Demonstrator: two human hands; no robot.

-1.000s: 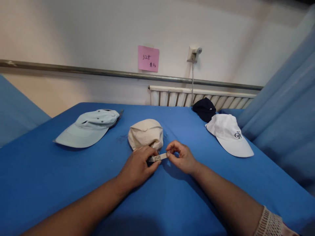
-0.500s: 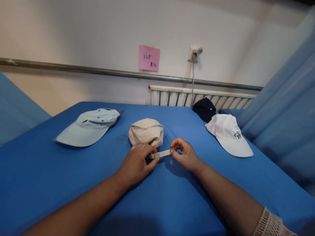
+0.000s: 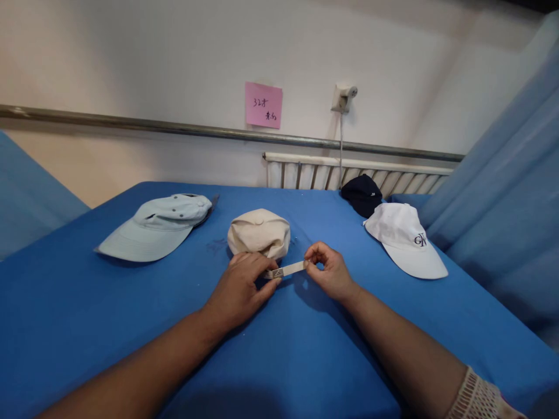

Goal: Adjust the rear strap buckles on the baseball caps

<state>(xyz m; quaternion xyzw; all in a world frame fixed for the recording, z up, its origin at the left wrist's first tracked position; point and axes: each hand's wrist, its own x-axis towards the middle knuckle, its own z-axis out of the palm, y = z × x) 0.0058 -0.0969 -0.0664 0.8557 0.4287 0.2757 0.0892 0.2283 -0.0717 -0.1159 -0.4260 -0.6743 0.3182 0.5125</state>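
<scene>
1 beige cap (image 3: 258, 231) sits about mid-tabletop (image 3: 109, 314), short of the back edge. Left hand (image 3: 239, 290) pinches buckle (image 3: 278, 272); right hand (image 3: 331, 273) pinches strap (image 3: 294, 267) end. Slim fingertip grip could let strap slip; hard pull might drag cap.

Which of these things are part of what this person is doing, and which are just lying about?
In use:
beige cap
strap, pinched by the right hand
metal buckle, held by the left hand

Apparently just lying about, untouched:
pale blue cap
white cap
dark cap
</scene>
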